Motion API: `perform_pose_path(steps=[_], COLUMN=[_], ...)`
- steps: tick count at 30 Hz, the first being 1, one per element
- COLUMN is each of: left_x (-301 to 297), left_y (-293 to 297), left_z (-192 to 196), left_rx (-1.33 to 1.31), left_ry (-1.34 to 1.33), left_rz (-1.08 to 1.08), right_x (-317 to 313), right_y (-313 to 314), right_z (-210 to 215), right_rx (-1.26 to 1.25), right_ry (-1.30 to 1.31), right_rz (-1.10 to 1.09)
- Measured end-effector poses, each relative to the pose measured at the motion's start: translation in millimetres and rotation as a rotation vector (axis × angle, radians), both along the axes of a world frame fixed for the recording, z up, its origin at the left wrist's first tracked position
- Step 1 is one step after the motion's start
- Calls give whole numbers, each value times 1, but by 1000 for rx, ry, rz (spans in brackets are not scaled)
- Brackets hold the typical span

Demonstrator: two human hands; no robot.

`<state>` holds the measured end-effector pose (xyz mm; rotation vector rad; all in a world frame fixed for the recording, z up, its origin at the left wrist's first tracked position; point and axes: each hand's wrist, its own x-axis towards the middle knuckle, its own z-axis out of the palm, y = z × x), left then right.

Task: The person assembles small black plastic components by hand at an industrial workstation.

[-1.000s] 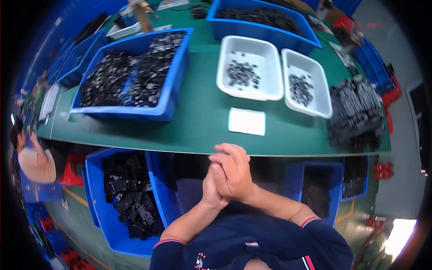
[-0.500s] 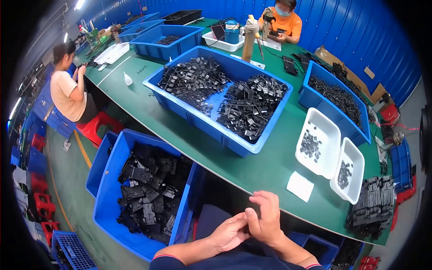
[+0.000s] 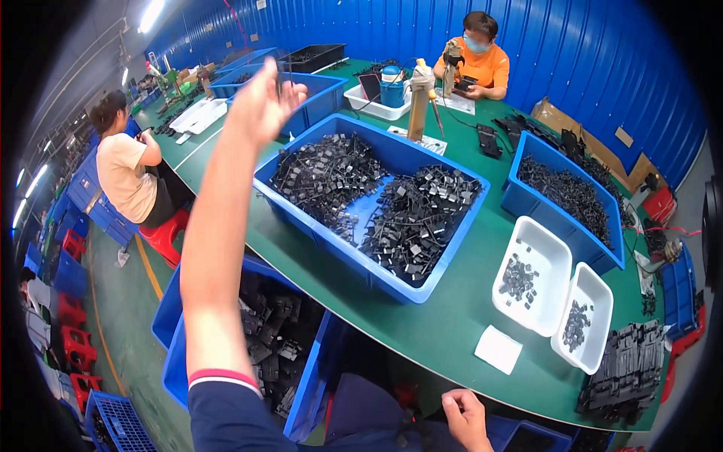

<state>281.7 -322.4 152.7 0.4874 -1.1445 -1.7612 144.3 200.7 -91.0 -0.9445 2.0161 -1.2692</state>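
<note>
My left hand (image 3: 263, 105) is raised at the end of an outstretched arm, in front of the blue bin (image 3: 320, 98) at the back left. Its fingers are apart; a dark streak shows between them, and I cannot tell whether it is a part or the bin's contents behind. Low at the table's near edge is my right hand (image 3: 465, 418), fingers curled and thumb on top; whatever it may hold is hidden. Between the hands stands a large blue bin (image 3: 346, 260) with two heaps of small black plastic parts (image 3: 425, 218).
Two white trays (image 3: 553, 275) of small dark pieces, a white paper (image 3: 498, 349) and stacked black plastic parts (image 3: 621, 369) are at right. A blue bin of black housings (image 3: 282, 339) stands below the left table edge. Two people (image 3: 124, 169) (image 3: 489, 71) sit working.
My hands were together near my lap. The left has since reached far forward and left; the right has dropped slightly lower and curled. The view has tilted up a little.
</note>
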Motion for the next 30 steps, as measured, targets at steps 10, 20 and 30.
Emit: perform_pose_path(steps=[10, 20, 30], left_x=[-61, -54, -65], left_y=[-47, 32, 18], left_z=[-75, -141, -158], left_rx=[-35, -654, -879], left_ry=[-242, -1161, -1991], left_rz=[516, 156, 436], right_x=[-13, -8, -6], right_y=[34, 26, 36], right_z=[-11, -2, 22], right_rx=[91, 214, 275], right_ry=[-233, -156, -169], right_rz=[-139, 171, 164])
